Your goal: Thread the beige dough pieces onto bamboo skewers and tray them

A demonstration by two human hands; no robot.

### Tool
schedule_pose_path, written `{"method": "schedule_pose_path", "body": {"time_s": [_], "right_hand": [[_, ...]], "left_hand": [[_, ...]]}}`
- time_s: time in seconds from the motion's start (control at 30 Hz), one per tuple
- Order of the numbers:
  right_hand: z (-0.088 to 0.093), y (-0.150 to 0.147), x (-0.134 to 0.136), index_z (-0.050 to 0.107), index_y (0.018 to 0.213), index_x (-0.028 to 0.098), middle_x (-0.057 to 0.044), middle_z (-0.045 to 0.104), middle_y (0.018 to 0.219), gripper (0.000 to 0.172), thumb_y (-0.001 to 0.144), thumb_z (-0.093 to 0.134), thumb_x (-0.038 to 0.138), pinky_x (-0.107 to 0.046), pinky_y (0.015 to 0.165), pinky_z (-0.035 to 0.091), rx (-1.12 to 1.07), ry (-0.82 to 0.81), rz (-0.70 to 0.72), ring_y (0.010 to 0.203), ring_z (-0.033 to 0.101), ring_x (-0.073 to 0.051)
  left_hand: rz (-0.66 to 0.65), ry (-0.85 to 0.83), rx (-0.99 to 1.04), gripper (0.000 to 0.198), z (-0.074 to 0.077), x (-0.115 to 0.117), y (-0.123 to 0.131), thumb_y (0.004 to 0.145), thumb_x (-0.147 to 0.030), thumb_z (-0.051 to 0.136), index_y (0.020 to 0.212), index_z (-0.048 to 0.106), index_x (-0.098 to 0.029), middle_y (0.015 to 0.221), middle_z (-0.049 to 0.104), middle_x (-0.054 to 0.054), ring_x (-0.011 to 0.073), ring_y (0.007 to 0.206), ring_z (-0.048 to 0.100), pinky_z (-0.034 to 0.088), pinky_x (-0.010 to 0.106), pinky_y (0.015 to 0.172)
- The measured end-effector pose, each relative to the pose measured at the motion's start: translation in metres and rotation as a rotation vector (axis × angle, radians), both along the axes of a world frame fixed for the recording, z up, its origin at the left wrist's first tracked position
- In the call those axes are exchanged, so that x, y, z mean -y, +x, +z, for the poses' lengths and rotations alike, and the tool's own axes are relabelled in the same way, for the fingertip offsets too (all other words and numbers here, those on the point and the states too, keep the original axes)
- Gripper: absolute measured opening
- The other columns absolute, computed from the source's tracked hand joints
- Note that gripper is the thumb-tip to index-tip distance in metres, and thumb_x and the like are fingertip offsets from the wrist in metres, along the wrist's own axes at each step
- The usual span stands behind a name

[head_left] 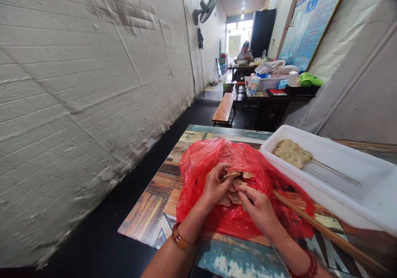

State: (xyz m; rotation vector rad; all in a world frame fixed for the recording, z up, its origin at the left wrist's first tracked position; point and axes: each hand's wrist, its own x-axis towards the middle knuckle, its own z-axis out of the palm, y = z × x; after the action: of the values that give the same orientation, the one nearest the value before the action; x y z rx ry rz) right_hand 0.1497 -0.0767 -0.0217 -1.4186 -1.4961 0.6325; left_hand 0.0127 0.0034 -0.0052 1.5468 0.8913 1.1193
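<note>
A red plastic bag (204,162) lies open on the patterned table (161,203), with several flat tan slices (231,196) inside it. My left hand (214,185) pinches one tan slice (231,175) at the bag's mouth. Just to its right, my right hand (259,207) holds a thin bamboo skewer against the slices; the skewer's tip is hidden between my fingers. A bundle of bamboo skewers (322,230) runs along the table to the right of my right wrist.
A white plastic tray (356,195) at the right holds skewered tan slices (291,152). A white brick wall (77,83) lines the left. Beyond are a wooden bench (223,108), a cluttered dark table (273,94) and a seated person (245,53) far back.
</note>
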Motion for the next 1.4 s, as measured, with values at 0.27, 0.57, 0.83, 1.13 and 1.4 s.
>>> {"method": "schedule_pose_path", "body": {"time_s": [0.27,0.57,0.83,1.13,1.4], "right_hand": [[0.005,0.002,0.000,0.070,0.092,0.016,-0.004,0.071,0.069,0.030,0.087,0.046,0.033,-0.025,0.058,0.052,0.027,-0.005,-0.027,0.062,0.066,-0.018],[0.014,-0.001,0.005,0.071,0.096,0.014,-0.005,0.070,0.068,0.032,0.087,0.048,0.034,-0.025,0.058,0.051,-0.004,-0.056,-0.010,0.063,0.065,-0.018],[0.012,0.001,0.006,0.070,0.102,0.015,-0.005,0.070,0.067,0.035,0.086,0.050,0.038,-0.024,0.053,0.051,-0.085,-0.095,-0.024,0.063,0.066,-0.019],[0.013,0.002,0.008,0.072,0.105,0.013,-0.007,0.072,0.073,0.038,0.085,0.051,0.039,-0.026,0.055,0.053,-0.065,-0.099,-0.024,0.069,0.067,-0.021],[0.012,0.001,0.008,0.071,0.109,0.012,-0.008,0.073,0.078,0.040,0.085,0.050,0.037,-0.029,0.059,0.056,-0.029,-0.081,-0.021,0.072,0.068,-0.022]], "left_hand": [[-0.096,-0.062,0.042,0.035,0.002,0.002,0.001,0.068,-0.020,0.067,0.102,0.059,-0.018,0.080,0.057,0.001,0.0114,0.068,0.053,0.042,0.022,0.062],[-0.107,-0.228,0.228,0.041,0.004,-0.001,-0.001,0.065,-0.024,0.072,0.102,0.057,-0.015,0.081,0.058,0.001,0.0107,0.068,0.055,0.042,0.021,0.062],[-0.147,-0.371,0.316,0.043,0.008,0.001,-0.002,0.064,-0.026,0.075,0.101,0.057,-0.014,0.070,0.057,-0.002,0.0081,0.061,0.053,0.038,0.019,0.057],[-0.104,-0.421,0.402,0.048,0.006,0.001,-0.001,0.059,-0.022,0.077,0.101,0.056,-0.015,0.066,0.055,-0.004,0.0068,0.056,0.051,0.036,0.019,0.055],[-0.109,-0.447,0.437,0.048,0.007,0.000,-0.003,0.059,-0.026,0.078,0.100,0.057,-0.014,0.066,0.055,-0.003,0.0058,0.054,0.048,0.034,0.019,0.053]]}}
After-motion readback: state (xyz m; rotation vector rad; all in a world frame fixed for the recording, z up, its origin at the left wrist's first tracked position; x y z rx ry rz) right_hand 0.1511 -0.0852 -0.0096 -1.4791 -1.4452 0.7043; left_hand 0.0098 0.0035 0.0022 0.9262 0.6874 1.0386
